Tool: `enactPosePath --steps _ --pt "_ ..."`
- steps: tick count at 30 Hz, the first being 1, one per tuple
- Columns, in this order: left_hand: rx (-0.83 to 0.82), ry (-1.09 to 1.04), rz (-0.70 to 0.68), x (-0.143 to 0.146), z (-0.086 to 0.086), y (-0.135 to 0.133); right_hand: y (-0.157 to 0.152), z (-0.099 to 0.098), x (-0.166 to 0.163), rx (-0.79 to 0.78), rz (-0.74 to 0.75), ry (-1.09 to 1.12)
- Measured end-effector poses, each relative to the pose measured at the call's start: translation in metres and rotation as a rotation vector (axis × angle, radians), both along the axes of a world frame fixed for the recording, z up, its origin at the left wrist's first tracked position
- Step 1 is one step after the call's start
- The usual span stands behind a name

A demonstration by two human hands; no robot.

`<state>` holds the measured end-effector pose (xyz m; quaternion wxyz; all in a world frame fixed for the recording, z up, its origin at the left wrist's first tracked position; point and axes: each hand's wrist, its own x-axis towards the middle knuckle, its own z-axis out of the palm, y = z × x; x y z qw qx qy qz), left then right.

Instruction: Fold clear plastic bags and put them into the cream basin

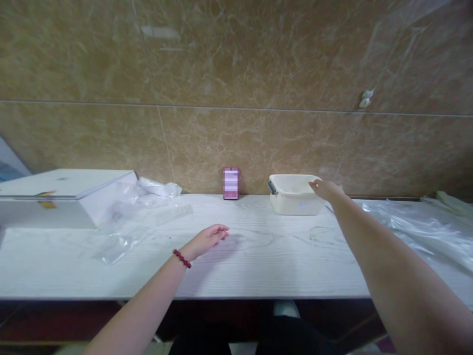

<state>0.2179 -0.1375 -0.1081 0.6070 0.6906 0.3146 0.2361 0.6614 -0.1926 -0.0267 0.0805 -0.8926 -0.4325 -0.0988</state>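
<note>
My right hand reaches far across the white table and rests on the right rim of a cream plastic tub near the wall; its fingers curl over the rim. My left hand, with a red bead bracelet at the wrist, hovers just above the middle of the table, fingers loosely stretched and holding nothing. A small pink box stands against the wall, left of the tub.
A flat white box lies at the far left with crumpled clear plastic bags beside it. More clear plastic sheeting covers the table's right end. A brown marble wall closes off the back.
</note>
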Motion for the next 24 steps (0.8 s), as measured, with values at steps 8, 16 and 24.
enactPosePath --steps 8,16,24 --pt "0.048 0.069 0.092 -0.05 -0.004 -0.023 -0.049 -0.012 -0.014 0.412 -0.113 -0.05" --pt "0.296 0.151 0.283 -0.088 -0.02 -0.024 -0.109 -0.094 -0.083 0.4 0.077 0.005" --pt "0.667 0.441 0.545 -0.109 -0.029 -0.021 -0.145 -0.119 -0.182 0.225 0.256 0.028"
